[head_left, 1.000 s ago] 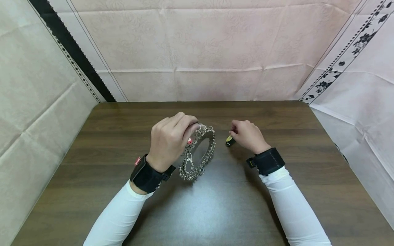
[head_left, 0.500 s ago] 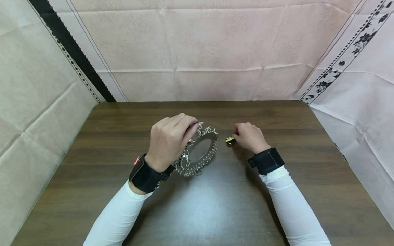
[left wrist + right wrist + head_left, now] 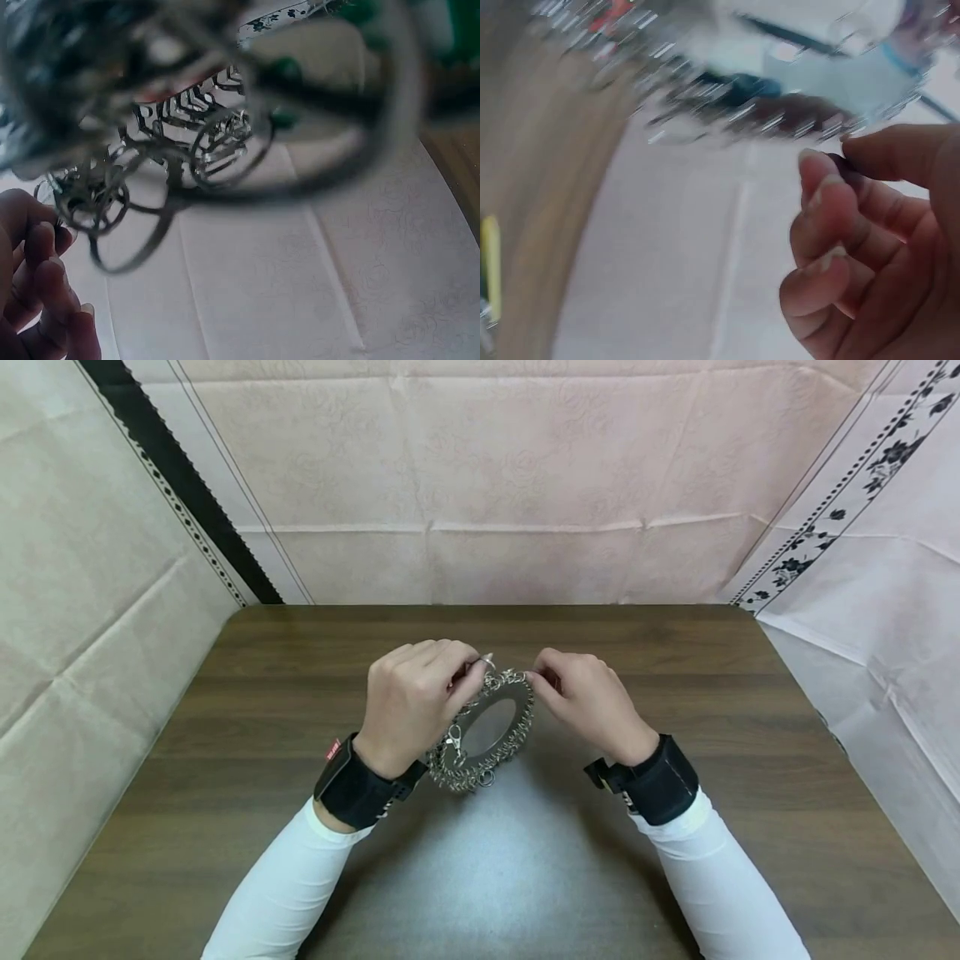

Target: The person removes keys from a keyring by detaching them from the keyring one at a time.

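Note:
Between the hands in the head view hangs a round grey disc (image 3: 489, 728), its rim covered with small metal rings and clasps. A swivel clasp (image 3: 453, 742) dangles at its lower left. My left hand (image 3: 418, 702) holds the disc by its upper rim, thumb against bent fingers. In the left wrist view the metal rings (image 3: 232, 150) fill the upper part, blurred. My right hand (image 3: 592, 702) has thumb and forefinger drawn together right at the disc's upper right rim. In the right wrist view its other fingers (image 3: 825, 217) curl; I cannot tell whether it pinches anything.
A brown wooden table (image 3: 300, 777) lies below. Pale cloth (image 3: 525, 460) hangs behind and at both sides. Black bands (image 3: 663, 779) circle both wrists. A yellow strip (image 3: 491, 266) with dark edging shows at the left of the right wrist view.
My right hand has moved left to the disc's rim. The yellow-and-black piece earlier at its fingers no longer shows in the head view. The disc has turned to face the camera more.

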`<control>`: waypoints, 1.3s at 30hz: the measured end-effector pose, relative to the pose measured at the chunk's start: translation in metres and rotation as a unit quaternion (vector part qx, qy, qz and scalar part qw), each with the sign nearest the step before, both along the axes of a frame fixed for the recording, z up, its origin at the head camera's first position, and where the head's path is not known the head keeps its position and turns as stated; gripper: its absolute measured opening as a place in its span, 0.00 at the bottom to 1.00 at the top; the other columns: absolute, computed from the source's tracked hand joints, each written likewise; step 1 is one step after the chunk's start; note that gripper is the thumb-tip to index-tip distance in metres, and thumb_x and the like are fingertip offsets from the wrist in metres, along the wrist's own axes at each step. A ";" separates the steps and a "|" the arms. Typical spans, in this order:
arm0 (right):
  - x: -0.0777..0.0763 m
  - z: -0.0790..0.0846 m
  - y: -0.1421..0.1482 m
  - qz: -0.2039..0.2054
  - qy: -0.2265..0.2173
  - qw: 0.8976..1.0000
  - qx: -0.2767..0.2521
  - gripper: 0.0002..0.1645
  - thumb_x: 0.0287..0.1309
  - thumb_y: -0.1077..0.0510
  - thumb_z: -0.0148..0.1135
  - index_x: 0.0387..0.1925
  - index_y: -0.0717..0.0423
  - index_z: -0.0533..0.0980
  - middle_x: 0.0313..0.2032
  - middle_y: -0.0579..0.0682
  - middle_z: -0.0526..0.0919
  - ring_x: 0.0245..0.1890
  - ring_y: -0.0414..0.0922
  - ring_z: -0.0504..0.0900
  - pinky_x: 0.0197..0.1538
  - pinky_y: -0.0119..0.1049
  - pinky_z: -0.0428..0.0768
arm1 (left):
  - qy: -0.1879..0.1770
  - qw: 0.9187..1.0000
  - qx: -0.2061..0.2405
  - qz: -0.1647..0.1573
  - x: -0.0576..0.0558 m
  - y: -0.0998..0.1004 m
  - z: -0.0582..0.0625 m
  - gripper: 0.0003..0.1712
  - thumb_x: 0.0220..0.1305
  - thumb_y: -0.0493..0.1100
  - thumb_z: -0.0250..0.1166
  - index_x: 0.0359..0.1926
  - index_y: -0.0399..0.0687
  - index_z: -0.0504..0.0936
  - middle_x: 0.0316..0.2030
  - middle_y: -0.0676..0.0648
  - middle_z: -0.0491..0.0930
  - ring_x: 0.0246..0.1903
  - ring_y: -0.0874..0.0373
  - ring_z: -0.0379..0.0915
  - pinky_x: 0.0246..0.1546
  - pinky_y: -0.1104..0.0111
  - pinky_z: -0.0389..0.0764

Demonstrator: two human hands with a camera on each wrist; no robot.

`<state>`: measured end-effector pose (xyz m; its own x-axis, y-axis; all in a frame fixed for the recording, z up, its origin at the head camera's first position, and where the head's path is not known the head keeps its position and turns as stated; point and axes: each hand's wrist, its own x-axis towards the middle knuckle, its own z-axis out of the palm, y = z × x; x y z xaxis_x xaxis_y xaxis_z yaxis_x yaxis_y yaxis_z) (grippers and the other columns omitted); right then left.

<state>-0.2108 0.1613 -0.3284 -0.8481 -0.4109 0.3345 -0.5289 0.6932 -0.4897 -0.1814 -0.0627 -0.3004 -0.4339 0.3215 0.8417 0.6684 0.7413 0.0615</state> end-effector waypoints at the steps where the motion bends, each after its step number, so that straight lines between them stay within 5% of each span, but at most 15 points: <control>1: 0.005 0.004 -0.002 0.002 0.012 1.000 -0.010 0.07 0.69 0.58 0.60 0.33 0.53 0.80 0.22 0.46 0.79 0.21 0.39 0.72 0.25 0.33 0.70 | 0.001 1.000 0.004 0.001 0.000 0.000 0.000 0.08 0.66 0.39 0.64 0.28 0.46 0.83 0.20 0.51 0.82 0.16 0.59 0.73 0.17 0.67 0.70; 5: 0.020 0.014 -0.009 0.031 0.038 0.997 -0.054 0.06 0.68 0.60 0.61 0.34 0.55 0.81 0.25 0.46 0.80 0.24 0.39 0.73 0.28 0.32 0.71 | 0.005 1.000 0.015 0.003 0.001 0.000 0.001 0.08 0.63 0.38 0.66 0.26 0.45 0.82 0.17 0.52 0.79 0.15 0.60 0.70 0.17 0.68 0.69; 11: 0.027 0.015 -0.015 0.129 -0.015 0.987 -0.096 0.08 0.71 0.61 0.58 0.43 0.58 0.82 0.34 0.47 0.83 0.29 0.39 0.76 0.32 0.30 0.75 | 0.006 1.000 0.017 -0.003 0.001 0.000 0.001 0.08 0.61 0.37 0.66 0.25 0.46 0.81 0.16 0.53 0.78 0.14 0.61 0.69 0.16 0.68 0.69; 19: 0.029 0.014 -0.019 0.145 -0.012 0.985 -0.090 0.09 0.71 0.59 0.60 0.47 0.57 0.82 0.37 0.46 0.84 0.28 0.36 0.75 0.31 0.30 0.76 | 0.000 1.000 0.017 -0.005 0.001 -0.001 0.001 0.09 0.62 0.37 0.64 0.24 0.46 0.81 0.15 0.54 0.76 0.14 0.61 0.67 0.16 0.69 0.66; 32: 0.042 0.020 -0.019 0.128 0.123 0.982 -0.067 0.03 0.63 0.63 0.65 0.36 0.55 0.78 0.30 0.44 0.78 0.25 0.37 0.73 0.27 0.27 0.72 | 0.001 1.000 0.016 0.004 0.000 -0.001 0.000 0.08 0.62 0.38 0.67 0.25 0.47 0.82 0.16 0.54 0.77 0.15 0.61 0.69 0.17 0.68 0.68; 39: 0.052 0.024 -0.021 0.163 0.164 0.973 0.015 0.08 0.58 0.64 0.69 0.40 0.53 0.84 0.28 0.44 0.74 0.20 0.32 0.66 0.23 0.24 0.67 | -0.005 1.000 0.013 -0.001 0.000 -0.001 -0.001 0.07 0.64 0.37 0.66 0.27 0.46 0.83 0.17 0.53 0.79 0.14 0.61 0.68 0.16 0.69 0.67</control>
